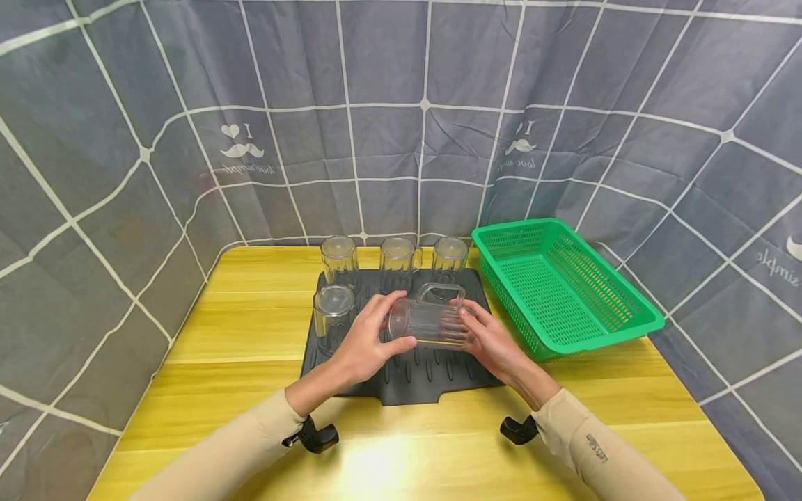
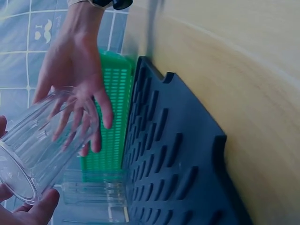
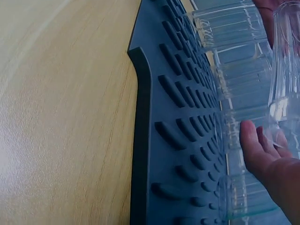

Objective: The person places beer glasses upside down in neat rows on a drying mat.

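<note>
A clear glass mug point(image 1: 432, 323) lies on its side in the air above a black drying mat point(image 1: 407, 390), its handle pointing up and away. My left hand point(image 1: 370, 341) grips its base end, thumb on the near side and fingers across the far side. At the mouth end is my right hand point(image 1: 495, 344). In the left wrist view the right hand's fingers point(image 2: 107, 112) are straight and spread, partly seen through the glass. Just left of my left hand, another glass mug point(image 1: 332, 313) stands base up on the mat.
Three more glass mugs point(image 1: 397, 264) stand in a row along the mat's back edge. A green plastic basket point(image 1: 601, 346) sits to the right, close beside the mat. Behind the wooden table point(image 1: 250, 306) hangs a grey curtain point(image 1: 382, 146) with white grid lines.
</note>
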The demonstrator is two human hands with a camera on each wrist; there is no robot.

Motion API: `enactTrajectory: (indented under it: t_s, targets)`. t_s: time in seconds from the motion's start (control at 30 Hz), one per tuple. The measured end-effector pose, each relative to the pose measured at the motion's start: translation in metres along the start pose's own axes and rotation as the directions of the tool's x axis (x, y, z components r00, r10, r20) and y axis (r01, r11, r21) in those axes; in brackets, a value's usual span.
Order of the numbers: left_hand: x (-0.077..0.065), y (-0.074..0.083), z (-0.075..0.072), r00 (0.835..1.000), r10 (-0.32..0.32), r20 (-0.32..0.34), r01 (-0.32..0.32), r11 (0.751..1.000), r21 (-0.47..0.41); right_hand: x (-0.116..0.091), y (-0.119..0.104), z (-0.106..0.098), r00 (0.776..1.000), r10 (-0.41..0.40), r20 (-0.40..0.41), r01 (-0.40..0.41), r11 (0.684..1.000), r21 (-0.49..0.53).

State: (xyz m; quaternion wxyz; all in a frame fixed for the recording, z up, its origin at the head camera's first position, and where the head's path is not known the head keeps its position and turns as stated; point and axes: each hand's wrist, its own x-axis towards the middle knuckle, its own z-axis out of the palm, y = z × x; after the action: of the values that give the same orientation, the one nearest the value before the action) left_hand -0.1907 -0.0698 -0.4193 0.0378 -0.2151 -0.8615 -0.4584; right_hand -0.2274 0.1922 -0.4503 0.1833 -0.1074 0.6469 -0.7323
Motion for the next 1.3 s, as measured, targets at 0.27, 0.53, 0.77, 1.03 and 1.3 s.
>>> enactTrajectory:
  t_s: [0.27, 0.53, 0.77, 1.03, 1.3]
  targets:
    - [0.002, 0.004, -0.011, 0.999, 0.049, 0.002, -0.048, 0.982, 0.18, 0.001, 0.004, -0.004, 1.0, -0.01, 0.011, 0.011, 0.994, -0.108]
    - [0.008, 0.008, -0.022, 0.999, 0.052, -0.01, -0.048, 0.971, 0.236, 0.002, 0.002, -0.013, 1.0, -0.016, -0.019, 0.011, 0.97, -0.244]
    - [0.014, 0.012, -0.028, 1.0, 0.026, 0.005, -0.026, 0.949, 0.313, 0.002, 0.002, -0.023, 0.998, -0.019, -0.053, 0.0, 0.937, -0.35]
    - [0.021, 0.015, -0.031, 1.0, -0.008, 0.028, -0.002, 0.937, 0.35, 0.001, 0.005, -0.028, 0.998, -0.004, -0.061, -0.022, 0.907, -0.42]
    - [0.029, 0.015, -0.028, 0.998, -0.014, 0.055, -0.011, 0.904, 0.427, -0.004, 0.007, -0.032, 0.995, -0.079, -0.063, 0.028, 0.815, -0.579]
